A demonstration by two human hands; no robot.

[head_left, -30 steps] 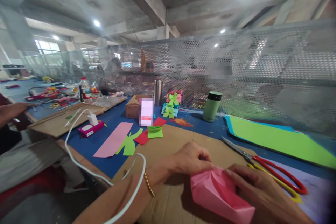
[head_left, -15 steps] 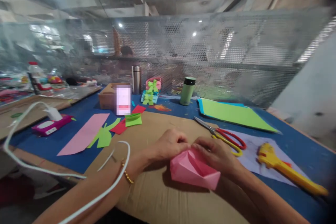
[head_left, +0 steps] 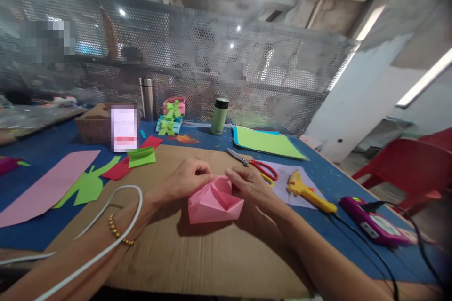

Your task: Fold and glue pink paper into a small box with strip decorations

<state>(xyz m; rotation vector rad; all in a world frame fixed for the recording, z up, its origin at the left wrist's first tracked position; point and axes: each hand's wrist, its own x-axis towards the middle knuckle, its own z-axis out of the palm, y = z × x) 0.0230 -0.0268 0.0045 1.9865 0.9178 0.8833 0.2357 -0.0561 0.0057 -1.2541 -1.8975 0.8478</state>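
A folded pink paper box (head_left: pixel 213 203), open at the top, is held between my two hands just above a brown cardboard sheet (head_left: pixel 169 263). My left hand (head_left: pixel 189 176) pinches its far left edge between thumb and fingers. On the far right edge, my right hand (head_left: pixel 249 186) grips the paper the same way. The box's near wall faces me and its inner folds show. Scissors (head_left: pixel 259 165) with red and yellow handles lie beyond my right hand. To their right a yellow glue gun (head_left: pixel 307 192) rests on a pale purple sheet (head_left: pixel 282 193).
Green sheets (head_left: pixel 268 142) lie at the back right, near a green bottle (head_left: pixel 219 116). A steel flask (head_left: pixel 147 99) and cardboard box (head_left: pixel 92 124) stand back left. Pink paper (head_left: pixel 52 188) and green cutouts (head_left: pixel 90 186) lie left. A white cable (head_left: pixel 139 207) crosses my left forearm; a purple power strip (head_left: pixel 374 223) sits right.
My view has swung to the right, bringing the purple power strip and red chair on the right into sight. My hands have spread slightly apart along the box's far edge, still holding it.
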